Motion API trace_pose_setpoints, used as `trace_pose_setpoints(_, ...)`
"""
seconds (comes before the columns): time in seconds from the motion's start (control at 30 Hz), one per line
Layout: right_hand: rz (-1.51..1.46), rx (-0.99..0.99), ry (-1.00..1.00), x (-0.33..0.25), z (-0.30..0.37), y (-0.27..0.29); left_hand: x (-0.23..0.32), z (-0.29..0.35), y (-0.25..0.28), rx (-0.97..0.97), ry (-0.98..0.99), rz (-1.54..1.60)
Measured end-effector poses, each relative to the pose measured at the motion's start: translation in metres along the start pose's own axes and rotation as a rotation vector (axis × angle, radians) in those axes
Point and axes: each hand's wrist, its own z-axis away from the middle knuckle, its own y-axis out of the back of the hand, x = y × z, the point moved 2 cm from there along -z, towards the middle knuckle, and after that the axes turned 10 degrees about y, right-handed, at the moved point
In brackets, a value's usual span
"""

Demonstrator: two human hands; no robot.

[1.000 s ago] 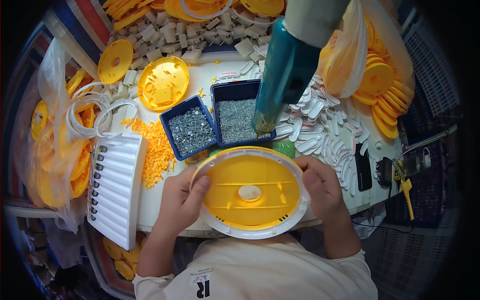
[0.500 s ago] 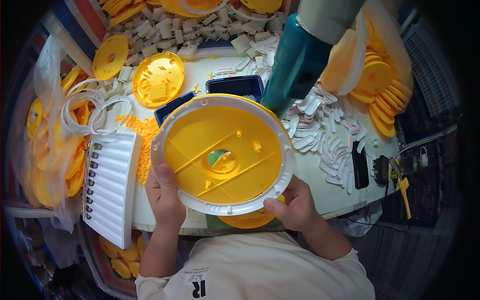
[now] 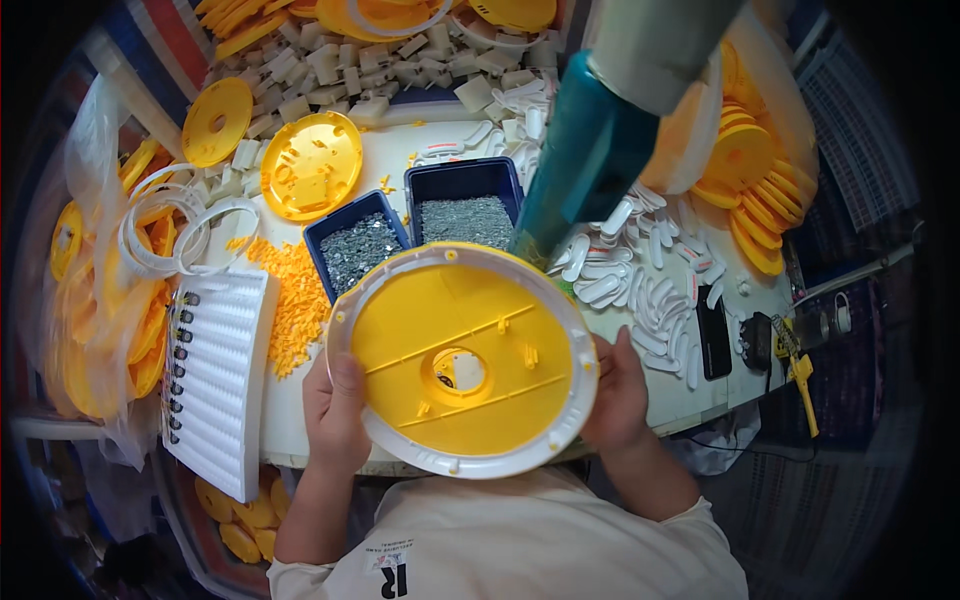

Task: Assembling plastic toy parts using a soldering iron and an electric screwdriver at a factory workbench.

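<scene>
Yellow plastic, in the form of a broad round disc point(image 3: 465, 315) framed by a white plastic ring point(image 3: 480, 464), is held up in the head view, over the near edge of the white desk point(image 3: 290, 425) and in front of the person's cream-coloured shirt point(image 3: 520, 540). The step in hand is judged to be the steadying of these two parts as one; whether they are fastened together cannot be told. For any next move, even support at both sides seems to be called for, along with care that the upper edge is kept off the thick teal tube-shaped tool point(image 3: 590, 150), whose lower end is seen just beside it; the depth between them cannot be judged.

Of the hands, the left hand point(image 3: 335, 415) is closed on the left rim, which is pinched beneath the thumb, with the fingers mostly hidden. By the right hand point(image 3: 617, 400) the opposite edge is met with the thumb raised apart; whether it is gripped there cannot be told.

The disc is tilted, its ribbed face turned toward the camera. It is crossed by two thin, roughly parallel ribs, dotted with small pegs, and pierced at the middle by a round, collared hole, through which a pale patch point(image 3: 466, 371) is seen. The ring is studded with small knobs and notches.
</scene>
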Motion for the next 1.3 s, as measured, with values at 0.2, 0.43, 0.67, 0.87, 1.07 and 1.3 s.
trace_pose_setpoints(0.2, 0.269, -0.01, -0.264, 0.045, 0.014, 0.03, -0.01, 0.01, -0.038, -0.088, 0.141, 0.149)
trace_pose_setpoints(0.43, 0.765, -0.1, 0.1, -0.044, 0.011, -0.024, -0.003, 0.009, 0.002, -0.046, -0.147, -0.13)
trace_pose_setpoints(0.67, 1.915, -0.591, 0.514, -0.014, 0.004, -0.033, -0.041, 0.006, 0.015, 0.038, 0.122, -0.42)
trace_pose_setpoints(0.87, 1.936, -0.547, 0.511, 0.007, -0.012, -0.032, -0.054, 0.012, 0.006, 0.026, 0.023, -0.518)
trace_pose_setpoints(1.07, 1.977, -0.633, 0.405, 0.015, -0.017, -0.029, -0.053, 0.011, 0.01, -0.02, 0.082, -0.447)
trace_pose_setpoints(1.3, 2.076, -0.709, 0.352, 0.024, -0.019, -0.031, -0.052, 0.011, 0.015, -0.066, 0.077, -0.417)
